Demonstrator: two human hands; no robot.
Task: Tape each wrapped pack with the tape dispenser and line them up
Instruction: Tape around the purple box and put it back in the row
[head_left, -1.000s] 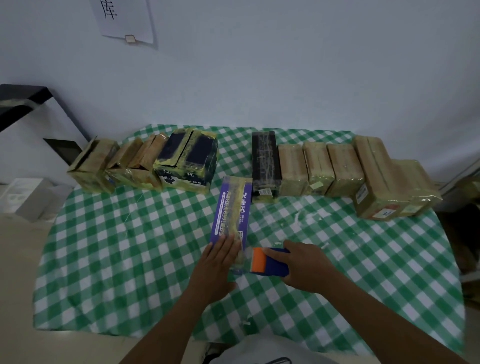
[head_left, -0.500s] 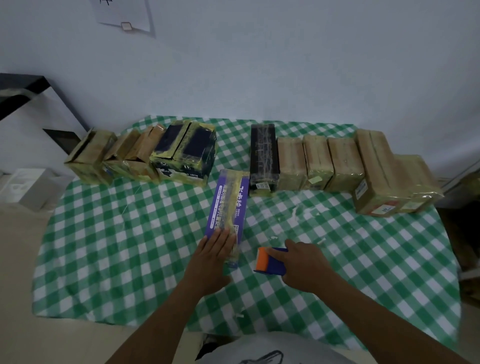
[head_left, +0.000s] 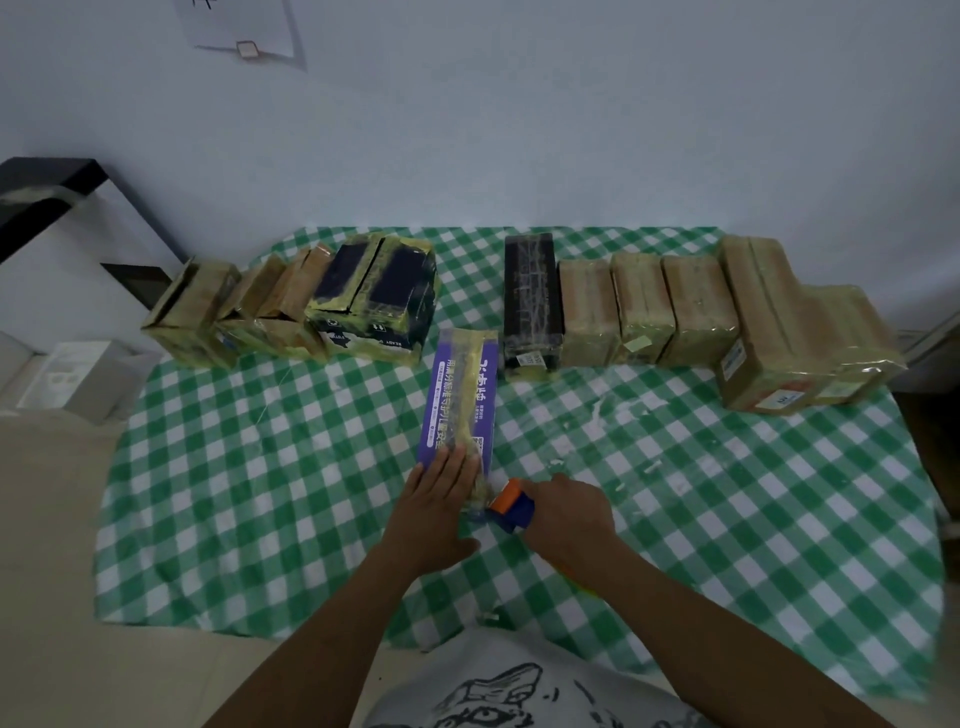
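Head view: left hand (head_left: 434, 512) lies flat, grip apart, fingers straight on the near end of the long purple pack (head_left: 462, 400) at frame centre. Right hand (head_left: 569, 512), grip clamped round the blue-and-orange tape dispenser (head_left: 511, 505), sits just beside that glossy, tape-striped end on the green-checked table (head_left: 260, 493).

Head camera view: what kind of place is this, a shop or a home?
Probably a makeshift packing spot in a plain room, not a shop: a green-checked tablecloth, a row of taped packs along the white wall, and a tape dispenser in the right hand at a purple pack.
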